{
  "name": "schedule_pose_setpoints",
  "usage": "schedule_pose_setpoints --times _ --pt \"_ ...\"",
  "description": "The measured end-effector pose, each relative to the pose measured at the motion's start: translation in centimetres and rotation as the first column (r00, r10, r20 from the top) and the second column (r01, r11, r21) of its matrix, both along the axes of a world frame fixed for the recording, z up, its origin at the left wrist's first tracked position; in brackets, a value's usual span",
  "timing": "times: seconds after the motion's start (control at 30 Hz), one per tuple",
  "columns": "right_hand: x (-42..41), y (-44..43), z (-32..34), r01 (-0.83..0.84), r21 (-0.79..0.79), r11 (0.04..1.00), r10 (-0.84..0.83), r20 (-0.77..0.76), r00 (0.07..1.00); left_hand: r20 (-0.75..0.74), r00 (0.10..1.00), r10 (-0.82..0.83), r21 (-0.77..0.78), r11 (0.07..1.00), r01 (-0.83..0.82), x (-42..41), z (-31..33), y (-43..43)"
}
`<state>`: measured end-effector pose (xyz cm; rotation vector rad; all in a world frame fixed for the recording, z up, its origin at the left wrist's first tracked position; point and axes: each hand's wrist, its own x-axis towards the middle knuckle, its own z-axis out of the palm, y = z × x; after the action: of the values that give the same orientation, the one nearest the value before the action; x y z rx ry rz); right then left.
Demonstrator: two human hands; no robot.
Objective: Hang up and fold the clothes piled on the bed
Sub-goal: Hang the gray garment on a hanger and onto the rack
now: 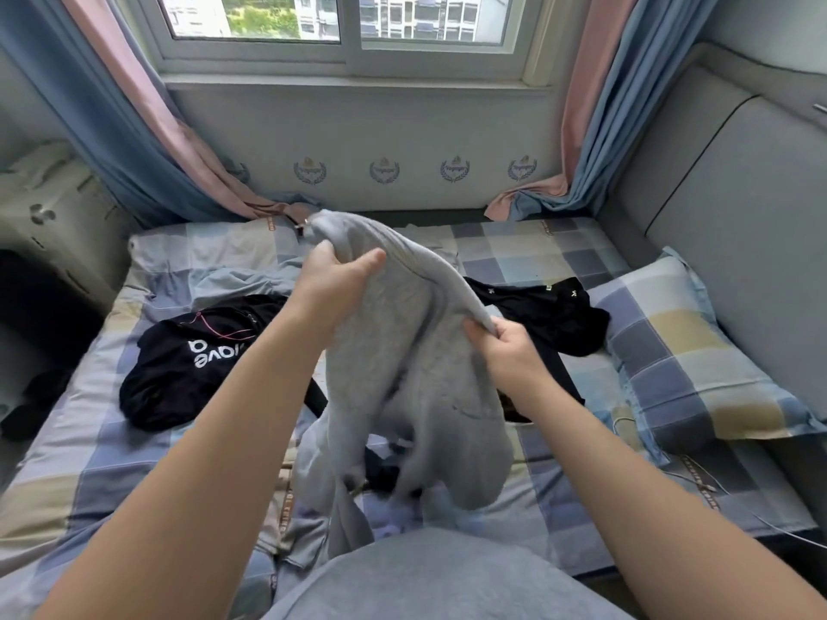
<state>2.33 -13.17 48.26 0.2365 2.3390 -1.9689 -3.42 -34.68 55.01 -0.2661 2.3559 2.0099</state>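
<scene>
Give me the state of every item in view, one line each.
grey garment, held up, crumpled, not folded
left hand, grips the grey garment's top
right hand, pinches its edge
black top with white lettering, lying crumpled on the bed
second black garment, lying crumpled, partly behind the grey one
pillow, lying flat on the bed
curtains, pulled aside
window, appears shut

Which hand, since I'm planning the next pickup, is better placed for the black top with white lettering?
Probably left: the black top with white lettering lies nearer the left hand; the right hand is across the grey knit garment.
</scene>
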Motion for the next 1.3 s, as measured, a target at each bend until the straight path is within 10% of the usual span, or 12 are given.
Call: schedule_pose_setpoints --times 0.2,0.33,0.5,0.73,1.1,1.3 --pt "-1.0 -0.7 3.9 0.060 -0.221 0.974 -0.072 -0.045 0.996 0.119 0.973 -0.200 -0.297 0.928 0.227 3.5 -4.9 0.8" --pt "-1.4 0.0 4.7 0.124 -0.359 0.925 -0.120 0.033 0.992 0.144 0.907 -0.396 -0.060 0.911 0.407 6.7 -7.3 3.0" --pt "-1.5 0.9 5.6 0.131 -0.426 0.895 -0.124 0.046 0.991 0.084 0.856 -0.511 -0.112 0.848 0.518 7.5 -7.6 4.6" --pt "-0.7 2.9 3.9 -0.070 -0.024 0.997 0.066 -0.129 0.989 0.060 0.969 -0.241 0.114 0.966 0.233 6.9 -6.4 5.0" --pt "4.2 0.1 -2.7 -0.188 0.569 0.801 0.095 0.189 0.977 0.121 0.987 -0.104 0.391 0.919 0.048 4.9 -4.1 4.3" --pt "0.9 0.5 -0.4 -0.036 0.258 0.966 -0.020 0.208 0.978 0.151 0.976 -0.160 0.274 0.955 0.115 3.8 -3.9 1.3"
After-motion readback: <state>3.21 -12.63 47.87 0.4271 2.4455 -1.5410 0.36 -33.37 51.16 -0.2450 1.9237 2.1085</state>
